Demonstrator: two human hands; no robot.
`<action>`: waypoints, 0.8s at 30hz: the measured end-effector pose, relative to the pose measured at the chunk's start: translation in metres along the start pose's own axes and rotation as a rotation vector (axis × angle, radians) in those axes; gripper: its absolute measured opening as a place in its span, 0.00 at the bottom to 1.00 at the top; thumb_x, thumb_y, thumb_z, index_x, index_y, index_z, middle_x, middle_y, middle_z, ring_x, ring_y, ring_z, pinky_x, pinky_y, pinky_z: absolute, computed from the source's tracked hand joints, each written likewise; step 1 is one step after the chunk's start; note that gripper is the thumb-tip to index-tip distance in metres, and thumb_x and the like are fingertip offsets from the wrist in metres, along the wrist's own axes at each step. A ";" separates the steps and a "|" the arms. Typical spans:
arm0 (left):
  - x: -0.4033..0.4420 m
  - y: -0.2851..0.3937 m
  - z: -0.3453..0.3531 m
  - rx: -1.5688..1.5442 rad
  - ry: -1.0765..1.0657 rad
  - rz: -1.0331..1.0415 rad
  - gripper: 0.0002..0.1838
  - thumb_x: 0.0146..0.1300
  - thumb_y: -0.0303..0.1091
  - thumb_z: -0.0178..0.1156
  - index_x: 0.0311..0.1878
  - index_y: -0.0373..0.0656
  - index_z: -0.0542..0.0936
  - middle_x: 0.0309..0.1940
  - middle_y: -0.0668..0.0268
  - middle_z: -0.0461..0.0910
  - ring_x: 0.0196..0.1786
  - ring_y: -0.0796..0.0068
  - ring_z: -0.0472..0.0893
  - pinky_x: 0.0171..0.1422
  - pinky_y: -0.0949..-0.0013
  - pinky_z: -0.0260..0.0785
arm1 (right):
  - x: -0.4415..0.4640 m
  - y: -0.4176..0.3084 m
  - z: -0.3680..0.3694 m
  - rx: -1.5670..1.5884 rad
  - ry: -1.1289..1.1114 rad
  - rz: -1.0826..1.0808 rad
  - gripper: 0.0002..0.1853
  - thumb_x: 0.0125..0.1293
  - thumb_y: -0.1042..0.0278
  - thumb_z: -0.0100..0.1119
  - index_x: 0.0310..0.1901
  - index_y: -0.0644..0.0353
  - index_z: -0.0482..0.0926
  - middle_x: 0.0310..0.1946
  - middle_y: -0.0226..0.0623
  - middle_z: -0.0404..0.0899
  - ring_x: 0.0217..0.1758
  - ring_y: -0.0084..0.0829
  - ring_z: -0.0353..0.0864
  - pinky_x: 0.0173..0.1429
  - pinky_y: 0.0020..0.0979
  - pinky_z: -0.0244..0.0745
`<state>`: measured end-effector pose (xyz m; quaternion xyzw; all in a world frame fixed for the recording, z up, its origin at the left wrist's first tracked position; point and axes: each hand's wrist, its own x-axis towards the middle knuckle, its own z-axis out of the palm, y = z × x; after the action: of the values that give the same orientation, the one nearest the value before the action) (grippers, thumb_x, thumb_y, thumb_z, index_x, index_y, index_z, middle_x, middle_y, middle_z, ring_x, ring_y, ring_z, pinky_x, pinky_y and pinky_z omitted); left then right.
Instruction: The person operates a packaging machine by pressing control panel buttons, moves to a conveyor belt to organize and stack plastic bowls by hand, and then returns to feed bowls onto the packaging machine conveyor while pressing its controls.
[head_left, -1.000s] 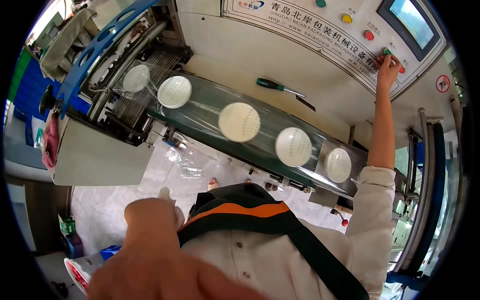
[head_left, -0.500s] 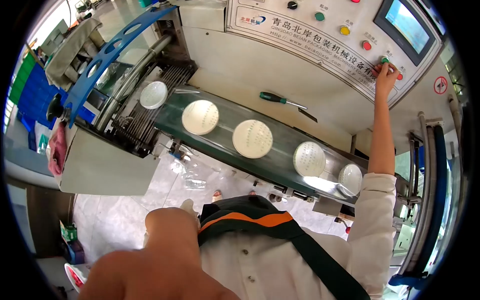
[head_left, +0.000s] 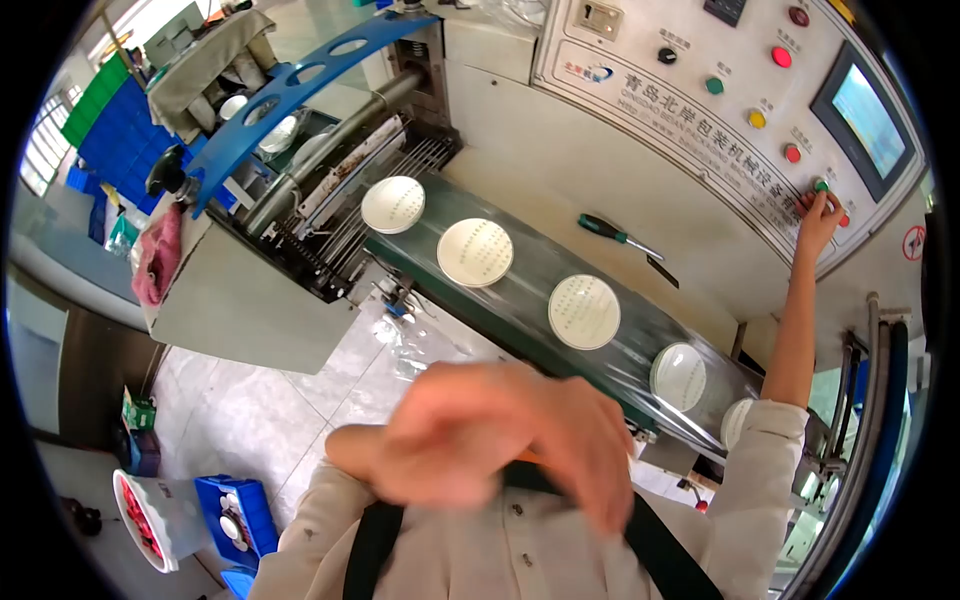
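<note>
My right hand [head_left: 820, 218] is at the control panel [head_left: 690, 130], with its thumb and fingertips pinched on a green button [head_left: 822, 186] beside the screen. My left hand [head_left: 510, 430] is raised in front of my chest, close to the camera. Motion smears its bent fingers, and nothing in it can be made out. Beyond it runs a green conveyor belt [head_left: 520, 255] under clear film. Several round white bowls with printed tops lie along it in a row, among them one bowl [head_left: 475, 252] near the left and another bowl [head_left: 584, 312] in the middle. My right sleeve partly covers the last bowl [head_left: 736, 422].
A green-handled screwdriver [head_left: 605, 230] lies on the ledge behind the belt. At left, a blue perforated bar [head_left: 290, 85] spans the machine's metal rods. A pink cloth [head_left: 158, 258] hangs there. On the floor stand a white bucket [head_left: 180, 510] and a blue crate [head_left: 265, 520].
My left hand has swung up and rightward from the lower left. The leftmost bowl has shifted right from the metal bars onto the belt's end. My right hand stays at the button; the view has shifted.
</note>
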<state>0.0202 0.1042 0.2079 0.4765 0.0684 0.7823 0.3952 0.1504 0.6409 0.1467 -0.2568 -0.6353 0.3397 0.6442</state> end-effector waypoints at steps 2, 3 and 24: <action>-0.019 -0.007 -0.010 0.078 0.260 -0.274 0.14 0.63 0.37 0.47 0.41 0.34 0.72 0.33 0.56 0.77 0.38 0.64 0.76 0.50 0.64 0.65 | 0.002 0.006 -0.003 -0.037 0.001 -0.009 0.15 0.65 0.65 0.49 0.47 0.64 0.60 0.33 0.43 0.74 0.32 0.28 0.77 0.34 0.27 0.78; -0.026 -0.014 -0.022 0.153 0.332 -0.402 0.13 0.64 0.36 0.46 0.39 0.35 0.73 0.31 0.56 0.77 0.37 0.63 0.77 0.49 0.62 0.66 | 0.003 0.008 -0.004 -0.022 -0.003 -0.009 0.15 0.65 0.65 0.49 0.47 0.64 0.60 0.33 0.43 0.74 0.32 0.28 0.77 0.34 0.27 0.78; -0.104 -0.077 -0.079 0.110 0.679 -0.805 0.13 0.67 0.37 0.43 0.40 0.38 0.73 0.31 0.63 0.75 0.37 0.75 0.75 0.46 0.73 0.67 | 0.002 0.013 -0.007 -0.103 0.004 -0.034 0.15 0.66 0.64 0.46 0.47 0.66 0.62 0.34 0.41 0.74 0.36 0.25 0.76 0.37 0.24 0.78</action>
<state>0.0244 0.1066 0.0562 0.1526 0.4111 0.6742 0.5943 0.1555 0.6514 0.1378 -0.2792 -0.6551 0.2950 0.6371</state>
